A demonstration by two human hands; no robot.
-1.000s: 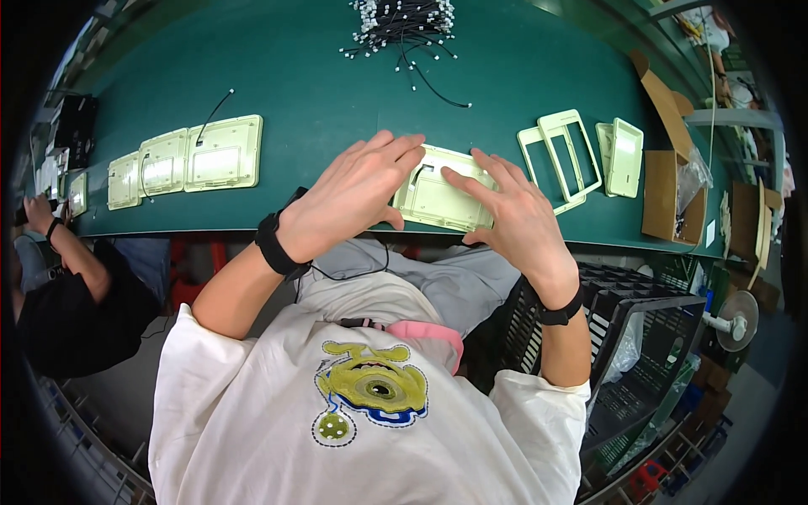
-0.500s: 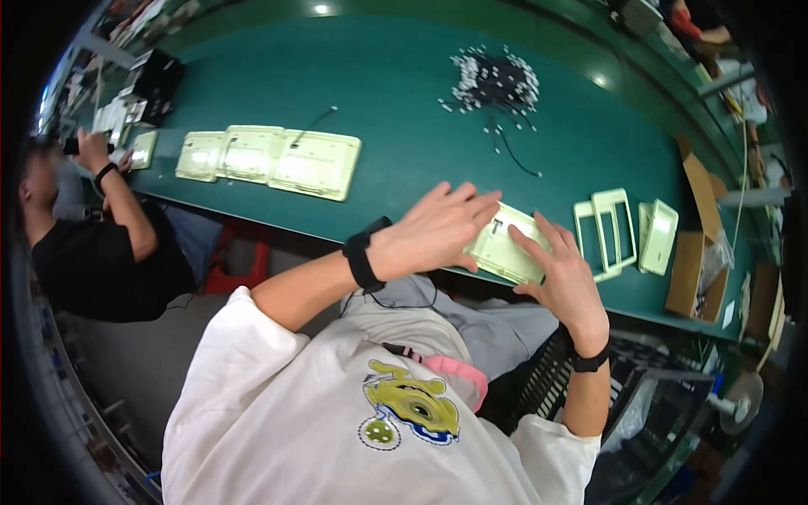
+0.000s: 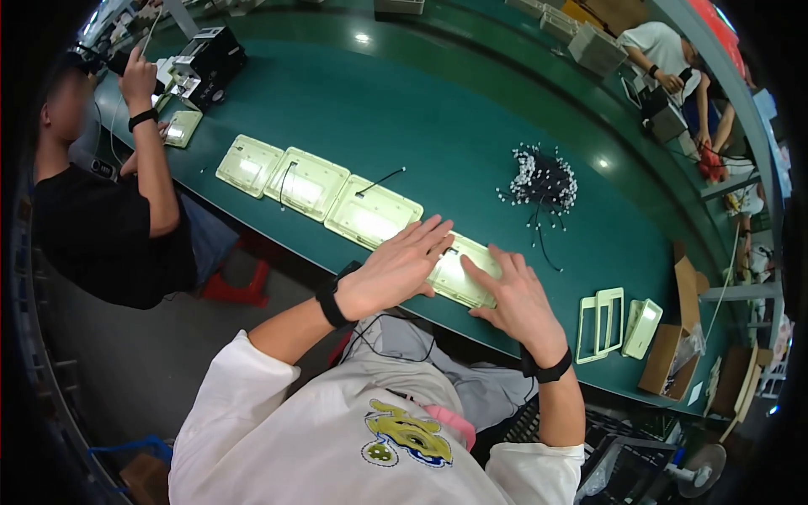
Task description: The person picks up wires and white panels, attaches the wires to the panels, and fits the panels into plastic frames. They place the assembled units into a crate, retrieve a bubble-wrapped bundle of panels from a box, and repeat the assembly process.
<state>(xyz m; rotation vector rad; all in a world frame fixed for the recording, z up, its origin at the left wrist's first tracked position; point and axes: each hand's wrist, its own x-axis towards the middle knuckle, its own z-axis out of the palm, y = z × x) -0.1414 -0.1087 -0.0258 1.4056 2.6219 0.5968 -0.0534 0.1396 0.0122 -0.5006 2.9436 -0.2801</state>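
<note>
A pale yellow-green plastic housing panel [image 3: 463, 273] lies on the green table [image 3: 438, 126] between my hands. It has a small dark part near its far left corner. My left hand [image 3: 398, 268] spans the left end, fingers toward the far edge and thumb by the near edge. Around the right end is my right hand [image 3: 520, 301], thumb at the near side and fingers spread over the top. Both hands hold the panel, and their fingers partly cover it. Left of it lies a similar panel [image 3: 370, 210] with a black cable standing up from it.
Two more panels [image 3: 306, 183] continue the row leftward. A pile of black cables with white ends [image 3: 547, 181] lies farther back. At right are open frames [image 3: 602, 324], stacked covers [image 3: 643, 330] and a cardboard box [image 3: 669, 358]. A co-worker [image 3: 109, 210] sits at left beside a black machine [image 3: 210, 63].
The panel and both my hands have moved left along the table, up beside the row of panels. The view has shifted, showing more of the far right side.
</note>
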